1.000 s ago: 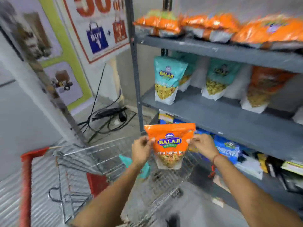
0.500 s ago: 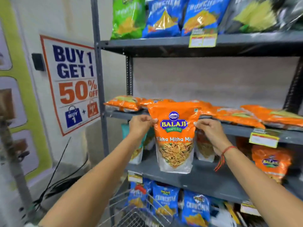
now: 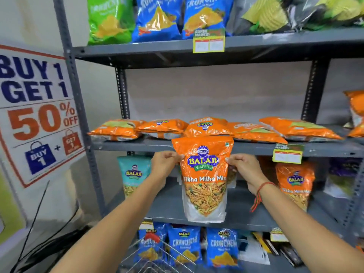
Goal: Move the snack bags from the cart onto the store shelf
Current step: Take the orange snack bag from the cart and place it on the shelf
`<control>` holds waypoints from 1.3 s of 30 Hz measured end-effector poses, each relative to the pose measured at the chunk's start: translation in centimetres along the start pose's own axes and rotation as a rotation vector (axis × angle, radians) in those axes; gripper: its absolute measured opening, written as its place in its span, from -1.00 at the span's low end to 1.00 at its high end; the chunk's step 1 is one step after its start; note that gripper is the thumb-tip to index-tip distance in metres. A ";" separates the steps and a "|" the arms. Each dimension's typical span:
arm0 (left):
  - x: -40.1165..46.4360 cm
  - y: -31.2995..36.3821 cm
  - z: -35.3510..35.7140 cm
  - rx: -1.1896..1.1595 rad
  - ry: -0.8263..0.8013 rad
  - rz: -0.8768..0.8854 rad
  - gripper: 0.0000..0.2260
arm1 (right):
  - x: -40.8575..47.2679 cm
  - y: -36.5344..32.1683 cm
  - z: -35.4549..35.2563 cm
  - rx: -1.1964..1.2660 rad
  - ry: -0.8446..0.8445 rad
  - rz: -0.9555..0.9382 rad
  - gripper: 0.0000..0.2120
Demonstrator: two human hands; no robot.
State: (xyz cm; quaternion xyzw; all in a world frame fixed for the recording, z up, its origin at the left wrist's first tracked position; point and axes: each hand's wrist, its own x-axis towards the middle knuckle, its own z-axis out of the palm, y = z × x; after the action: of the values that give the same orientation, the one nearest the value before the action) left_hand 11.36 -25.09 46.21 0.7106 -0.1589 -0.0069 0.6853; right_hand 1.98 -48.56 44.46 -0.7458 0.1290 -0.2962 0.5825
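- Bag (image 3: 203, 178): an orange pouch marked "Tikha Mitha Mix", held upright in the air in front of the rack, its top edge level with the front lip of the middle shelf (image 3: 137, 147).
- Left hand (image 3: 164, 164): grip closed on the bag's upper left edge, at 9 o'clock from the logo; thumb in front, fingers behind.
- Right hand (image 3: 244, 167): grip closed on the upper right edge, at 3 o'clock from the logo, in a matching pinch. A red thread sits on this wrist.
- Middle shelf: orange bags (image 3: 206, 127) lie flat in a row on it, directly at 12 o'clock from the held bag.
- Shelf below: a teal bag (image 3: 133, 174) stands at 9 o'clock, and an orange one (image 3: 294, 182) at 3 o'clock.
- Cart (image 3: 157, 257): only its wire rim shows, at 6 o'clock.
- Handling, as judged: the bag looks light, and its film is soft and glossy, so likely slippery. The contents sit low behind the clear window, so the bottom hangs heavier. The loose snack mix is likely to crush under a squeeze.
- Hold point, as judged: the flat upper side seams, above the fill, as at present. A grip on the belly risks breaking the contents.
- Step in hand, as judged: placing; the bag is not yet on any shelf.
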 end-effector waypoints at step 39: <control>10.9 -17.8 17.2 0.069 0.114 -0.202 -0.86 | 12.2 21.9 -4.6 -0.136 0.520 0.060 -0.65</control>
State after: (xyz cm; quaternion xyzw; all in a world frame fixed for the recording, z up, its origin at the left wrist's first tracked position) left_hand 21.63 -44.19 30.06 0.7456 -0.0474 -0.0300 0.6641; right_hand 12.25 -65.02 27.99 -0.6782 0.3158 -0.4511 0.4867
